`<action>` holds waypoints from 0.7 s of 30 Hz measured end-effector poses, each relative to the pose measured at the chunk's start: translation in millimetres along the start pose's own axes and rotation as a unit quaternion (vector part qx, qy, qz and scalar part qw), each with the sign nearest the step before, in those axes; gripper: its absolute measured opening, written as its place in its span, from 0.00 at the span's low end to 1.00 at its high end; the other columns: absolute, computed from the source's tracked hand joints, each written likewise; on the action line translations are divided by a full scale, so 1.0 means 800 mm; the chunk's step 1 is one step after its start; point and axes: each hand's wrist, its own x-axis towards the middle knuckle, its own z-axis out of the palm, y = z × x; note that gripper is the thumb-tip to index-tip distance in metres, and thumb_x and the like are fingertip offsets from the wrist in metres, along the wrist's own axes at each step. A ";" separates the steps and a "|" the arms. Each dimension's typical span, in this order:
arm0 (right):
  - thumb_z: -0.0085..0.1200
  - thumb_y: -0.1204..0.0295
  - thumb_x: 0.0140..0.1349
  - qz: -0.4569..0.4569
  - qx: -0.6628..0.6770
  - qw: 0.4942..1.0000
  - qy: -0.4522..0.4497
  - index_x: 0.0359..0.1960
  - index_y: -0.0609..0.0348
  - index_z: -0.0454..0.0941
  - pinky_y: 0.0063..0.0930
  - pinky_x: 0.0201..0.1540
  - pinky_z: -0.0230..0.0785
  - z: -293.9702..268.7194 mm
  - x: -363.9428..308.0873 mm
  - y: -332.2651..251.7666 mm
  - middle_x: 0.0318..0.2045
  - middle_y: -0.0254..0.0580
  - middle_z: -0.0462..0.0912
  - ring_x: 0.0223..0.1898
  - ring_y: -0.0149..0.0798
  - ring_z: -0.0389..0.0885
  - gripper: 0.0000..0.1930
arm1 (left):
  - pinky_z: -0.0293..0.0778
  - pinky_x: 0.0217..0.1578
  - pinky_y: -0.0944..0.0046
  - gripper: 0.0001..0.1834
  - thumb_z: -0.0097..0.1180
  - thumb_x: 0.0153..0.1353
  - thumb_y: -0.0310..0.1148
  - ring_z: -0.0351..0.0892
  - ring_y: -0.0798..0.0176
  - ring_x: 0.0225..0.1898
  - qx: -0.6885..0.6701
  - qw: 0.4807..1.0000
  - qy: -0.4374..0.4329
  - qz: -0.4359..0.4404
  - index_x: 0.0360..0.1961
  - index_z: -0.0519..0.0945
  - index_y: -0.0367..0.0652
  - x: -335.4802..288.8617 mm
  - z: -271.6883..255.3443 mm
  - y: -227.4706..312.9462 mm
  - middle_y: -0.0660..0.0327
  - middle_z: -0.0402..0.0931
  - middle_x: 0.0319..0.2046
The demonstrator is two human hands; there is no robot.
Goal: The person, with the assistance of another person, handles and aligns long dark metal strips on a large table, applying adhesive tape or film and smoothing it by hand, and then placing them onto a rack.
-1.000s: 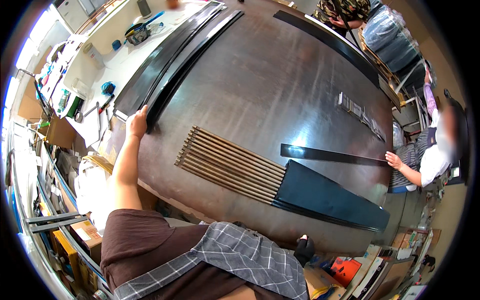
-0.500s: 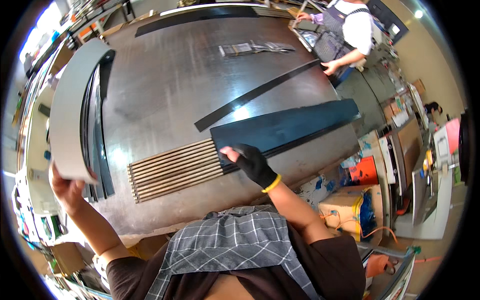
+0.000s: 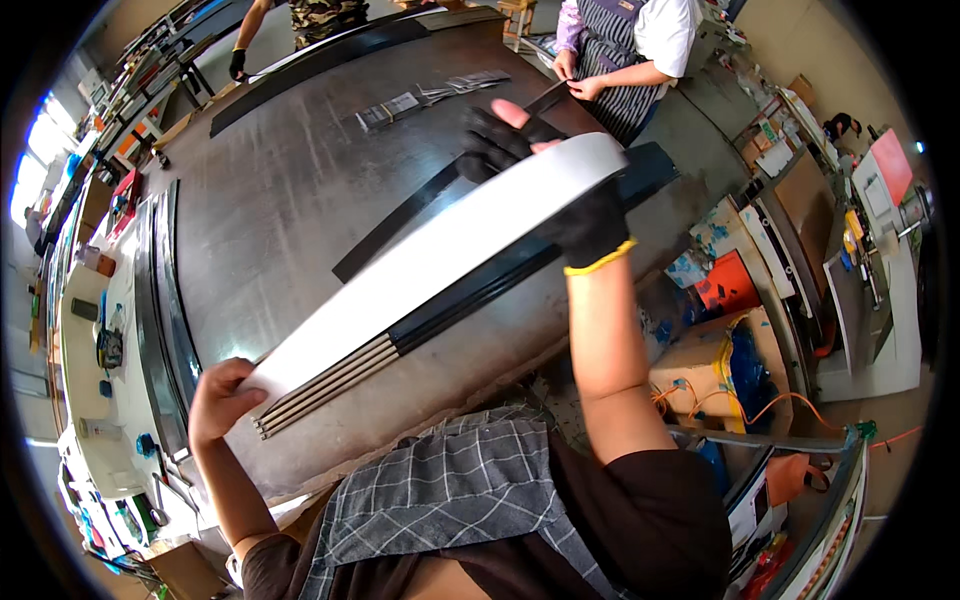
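Note:
A long white strip (image 3: 430, 270) slants across in front of me, raised over the table. My left hand (image 3: 222, 400), bare, pinches its near left end. Toward the far right end, my right hand (image 3: 595, 228) in a black glove with a yellow cuff holds the strip from beneath. Its bare fingertips show past the strip's far edge; the palm is partly hidden. Below the strip lie several thin tan rods (image 3: 325, 388), side by side and partly covered. Dark blue-black panels (image 3: 480, 292) continue from their right end, also partly covered.
A dark flat bar (image 3: 400, 225) lies beyond the strip on the metal table (image 3: 270, 200). Another person (image 3: 625, 60) at the far right handles a narrow dark piece. A second person's gloved hand (image 3: 238, 65) is at the far left. Dark strips (image 3: 165, 290) line the left edge.
The white strip has swung from the table's left side to across the rods and panels. My right hand has reached forward and taken hold of it. A second co-worker has come into view.

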 end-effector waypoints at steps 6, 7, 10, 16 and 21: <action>0.35 0.59 0.72 -0.015 -0.042 0.954 0.298 0.66 0.62 0.58 0.54 0.66 0.60 -0.113 -0.123 -0.087 0.68 0.56 0.60 0.66 0.57 0.63 0.27 | 0.70 0.38 0.73 0.10 0.62 0.53 0.17 0.72 0.75 0.36 -0.050 0.976 -0.150 -0.148 0.36 0.78 0.37 0.063 0.098 -0.121 0.70 0.74 0.33; 0.34 0.57 0.72 -0.032 -0.005 0.938 0.345 0.65 0.63 0.60 0.54 0.66 0.59 -0.132 -0.141 -0.091 0.67 0.56 0.61 0.65 0.56 0.64 0.27 | 0.70 0.38 0.73 0.10 0.62 0.53 0.17 0.72 0.76 0.36 -0.062 0.972 -0.169 -0.150 0.36 0.78 0.37 0.070 0.122 -0.134 0.70 0.74 0.33; 0.33 0.54 0.73 -0.078 0.101 0.894 0.430 0.61 0.65 0.65 0.55 0.64 0.62 -0.217 -0.207 -0.098 0.63 0.58 0.66 0.62 0.56 0.68 0.27 | 0.68 0.34 0.70 0.10 0.65 0.50 0.20 0.68 0.75 0.32 -0.010 0.962 -0.198 -0.190 0.34 0.78 0.37 0.074 0.178 -0.189 0.71 0.71 0.27; 0.43 0.45 0.67 -0.095 0.080 0.827 0.549 0.61 0.65 0.64 0.51 0.55 0.72 -0.410 -0.325 -0.119 0.61 0.57 0.67 0.55 0.55 0.73 0.34 | 0.68 0.32 0.66 0.14 0.68 0.45 0.23 0.69 0.72 0.31 0.121 0.946 -0.174 -0.244 0.34 0.78 0.36 0.093 0.253 -0.190 0.68 0.71 0.26; 0.45 0.46 0.65 0.161 -0.260 0.735 0.606 0.53 0.60 0.75 0.48 0.51 0.73 -0.478 -0.374 -0.200 0.43 0.47 0.83 0.40 0.49 0.83 0.29 | 0.75 0.45 0.57 0.21 0.67 0.42 0.27 0.80 0.53 0.42 0.295 0.910 -0.099 -0.275 0.42 0.79 0.35 0.089 0.271 -0.188 0.53 0.81 0.39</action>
